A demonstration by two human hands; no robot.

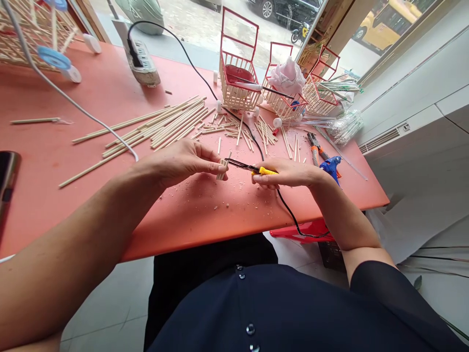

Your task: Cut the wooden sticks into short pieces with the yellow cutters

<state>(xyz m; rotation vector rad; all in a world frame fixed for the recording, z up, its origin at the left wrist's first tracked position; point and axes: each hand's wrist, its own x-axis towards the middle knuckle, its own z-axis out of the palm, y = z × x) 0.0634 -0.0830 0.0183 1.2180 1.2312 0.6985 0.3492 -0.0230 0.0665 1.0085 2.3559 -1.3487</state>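
Above the bench [98, 78], near its front edge, my left fingers [210, 167] pinch a few short sticks [221, 172], nearly closed around them. My right fingers [264, 179] curl around yellow-handled pliers [252, 168], whose tips reach the short sticks' upper end; long sticks [179, 122] lie farther back.

Relative to stick pile [176, 122] on table [183, 225]: power strip [146, 68] behind, baskets [240, 98] behind-right, phone [7, 186] left and nearer, pliers [314, 143] and glue gun [330, 167] far right, left hand [188, 164] in front, right hand [284, 172] with cutters [242, 165] front-right.
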